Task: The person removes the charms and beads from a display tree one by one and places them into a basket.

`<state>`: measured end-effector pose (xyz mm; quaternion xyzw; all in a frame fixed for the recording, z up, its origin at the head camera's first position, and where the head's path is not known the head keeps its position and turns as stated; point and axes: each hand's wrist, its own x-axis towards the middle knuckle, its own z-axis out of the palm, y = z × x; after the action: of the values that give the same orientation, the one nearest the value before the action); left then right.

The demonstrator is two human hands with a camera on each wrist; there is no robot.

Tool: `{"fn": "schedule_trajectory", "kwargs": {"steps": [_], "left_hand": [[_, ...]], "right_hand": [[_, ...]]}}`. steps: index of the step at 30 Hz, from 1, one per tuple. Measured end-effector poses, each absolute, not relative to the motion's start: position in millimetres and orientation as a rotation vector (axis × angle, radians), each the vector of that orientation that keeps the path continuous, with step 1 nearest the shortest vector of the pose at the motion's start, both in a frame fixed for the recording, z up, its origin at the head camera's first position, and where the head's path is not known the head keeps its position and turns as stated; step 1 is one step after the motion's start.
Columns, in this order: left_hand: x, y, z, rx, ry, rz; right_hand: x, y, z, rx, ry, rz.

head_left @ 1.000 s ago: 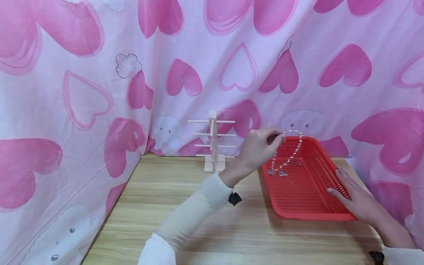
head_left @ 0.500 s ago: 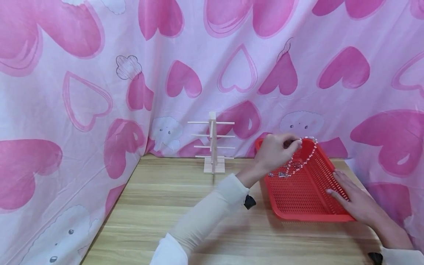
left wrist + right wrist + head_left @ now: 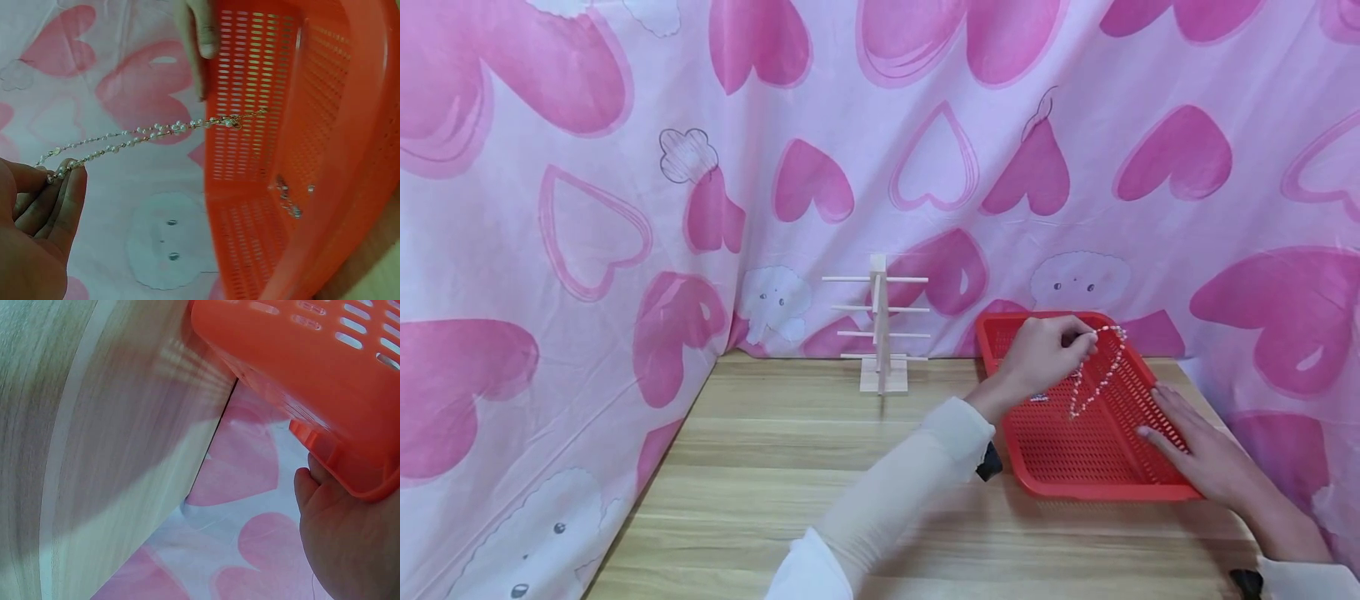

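Note:
My left hand point(image 3: 1048, 352) pinches a pearl-bead necklace point(image 3: 181, 127) between thumb and fingers, over the red plastic basket point(image 3: 1075, 458). The beads hang in a long loop, and a gold-coloured chain end shows in the left wrist view. With the thumb over the inner side and the fingers along the outer side, my right hand point(image 3: 1206, 450) holds the basket's right rim. Further silvery jewellery point(image 3: 289, 203) lies inside the basket, partly hidden behind the left hand in the head view.
A wooden rack point(image 3: 882, 333) with several crosswise pegs stands at the back middle of the wood-grain table point(image 3: 775, 467), left of the basket. A pink heart-patterned curtain point(image 3: 820, 100) encloses the table at the back and sides.
My left hand has moved right and slightly lower with the necklace, so the loop now hangs over the basket's middle. The right hand stays on the rim.

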<state>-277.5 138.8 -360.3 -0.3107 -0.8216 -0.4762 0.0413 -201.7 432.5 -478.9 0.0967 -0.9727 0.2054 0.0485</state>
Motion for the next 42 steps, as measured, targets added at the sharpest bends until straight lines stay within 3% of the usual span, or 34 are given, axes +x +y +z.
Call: {"fn": "schedule_trajectory", "kwargs": {"steps": [29,42], "left_hand": [[-286.7,173.8,-415.4,-0.788,-2.911,-1.571],[-301.6,158.3,-440.3,-0.904,-3.036,-1.157]], "right_hand": [[-198.4,432.9,-479.9,0.308,-2.915,0.677],[-196.8,432.1,-479.6,0.284,-2.916,0.665]]}}
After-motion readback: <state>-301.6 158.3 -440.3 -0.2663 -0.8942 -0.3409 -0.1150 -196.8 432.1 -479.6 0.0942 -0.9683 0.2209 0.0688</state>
